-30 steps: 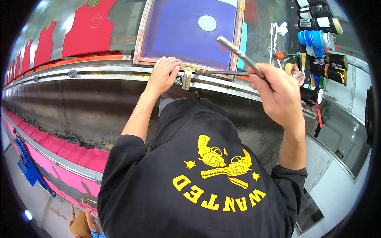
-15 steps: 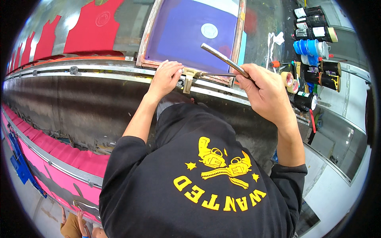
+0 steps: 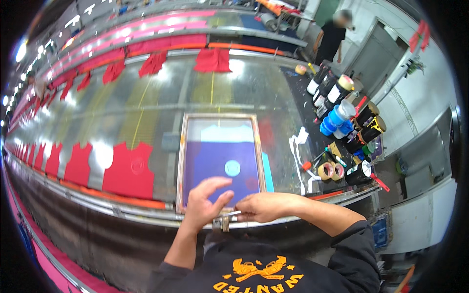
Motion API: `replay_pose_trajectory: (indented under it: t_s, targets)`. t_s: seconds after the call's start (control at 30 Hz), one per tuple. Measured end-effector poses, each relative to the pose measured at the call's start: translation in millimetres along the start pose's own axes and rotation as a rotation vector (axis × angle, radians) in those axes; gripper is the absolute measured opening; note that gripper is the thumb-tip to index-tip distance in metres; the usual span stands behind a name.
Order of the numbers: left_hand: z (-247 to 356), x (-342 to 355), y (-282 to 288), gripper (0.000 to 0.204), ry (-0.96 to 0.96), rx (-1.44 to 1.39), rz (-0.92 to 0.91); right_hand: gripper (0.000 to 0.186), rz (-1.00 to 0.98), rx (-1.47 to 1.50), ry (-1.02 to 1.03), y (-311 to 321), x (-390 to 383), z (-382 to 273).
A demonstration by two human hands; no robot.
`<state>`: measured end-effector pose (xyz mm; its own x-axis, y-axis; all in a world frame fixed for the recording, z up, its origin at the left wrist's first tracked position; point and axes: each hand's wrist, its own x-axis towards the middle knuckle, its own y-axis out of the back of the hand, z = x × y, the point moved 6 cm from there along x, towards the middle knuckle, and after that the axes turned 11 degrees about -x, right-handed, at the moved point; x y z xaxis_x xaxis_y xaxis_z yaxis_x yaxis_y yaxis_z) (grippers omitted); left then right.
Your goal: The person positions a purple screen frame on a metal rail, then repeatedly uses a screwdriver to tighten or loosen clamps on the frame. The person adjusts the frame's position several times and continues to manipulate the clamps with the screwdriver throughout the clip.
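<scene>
A wooden-framed printing screen [image 3: 259,151] with purple mesh and a pale round design lies on the long table at its near edge. My left hand [image 3: 207,202] is raised over the near edge of its frame, fingers apart and holding nothing. Just right of it, my right hand [image 3: 261,207] is closed at the end of a thin metal rod [image 3: 229,214]. A metal clamp bracket [image 3: 222,223] sits on the table's near rail, directly below the rod. My fingers hide part of the rod and of the frame's near side.
Red shirt pieces [image 3: 129,171] lie in a row to the left. On the right stand dark ink containers [image 3: 371,129], blue tubs [image 3: 337,118] and tape rolls [image 3: 326,171]. A metal rail [image 3: 122,211] runs along the near edge. A person [image 3: 332,36] stands far right.
The view has tilted up, showing more table. My left hand has lifted off the frame edge with fingers spread. My right hand has come down and left, close to the clamp.
</scene>
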<state>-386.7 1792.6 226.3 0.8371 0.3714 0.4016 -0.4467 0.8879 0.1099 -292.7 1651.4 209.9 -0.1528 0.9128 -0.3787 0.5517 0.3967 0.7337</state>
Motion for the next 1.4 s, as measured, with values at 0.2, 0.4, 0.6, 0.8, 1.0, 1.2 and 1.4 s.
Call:
replay_pose_trajectory:
  t_s: [0.2, 0.4, 0.6, 0.8, 1.0, 1.2, 1.4]
  targets:
    - [12.9, 1.4, -15.3, 0.028, 0.056, 0.159, -0.051, 0.050, -0.229, 0.238, 0.089, -8.1, 14.0, 9.2]
    - [-4.2, 32.7, -6.8, 0.021, 0.057, 0.302, -0.004, 0.051, -0.160, 0.564, 0.125, -14.0, 17.9, 7.3]
    - [-34.5, 88.0, -37.0, 0.025, 0.050, 0.255, -0.175, 0.035, 0.540, 0.913, -0.214, -57.3, 16.2, -6.7]
    - [-54.6, 102.5, -98.6, 0.035, 0.181, -0.093, -0.565, 0.031, 0.902, 0.998, -0.259, -71.6, 9.6, -9.0]
    - [-89.3, 92.3, -79.8, 0.041, 0.491, -0.699, -0.378, 0.070, 0.861, -0.428, 0.182, -2.4, -39.0, -10.7]
    - [-132.5, 43.1, -39.8, 0.080, 0.581, -0.912, 0.030, 0.062, 0.604, -0.825, 0.507, 8.1, 4.2, 2.9]
    - [-42.8, -48.7, 22.5, 0.072, 0.460, -0.545, 0.270, 0.064, 0.619, -0.712, 0.812, 17.8, 23.7, -1.2]
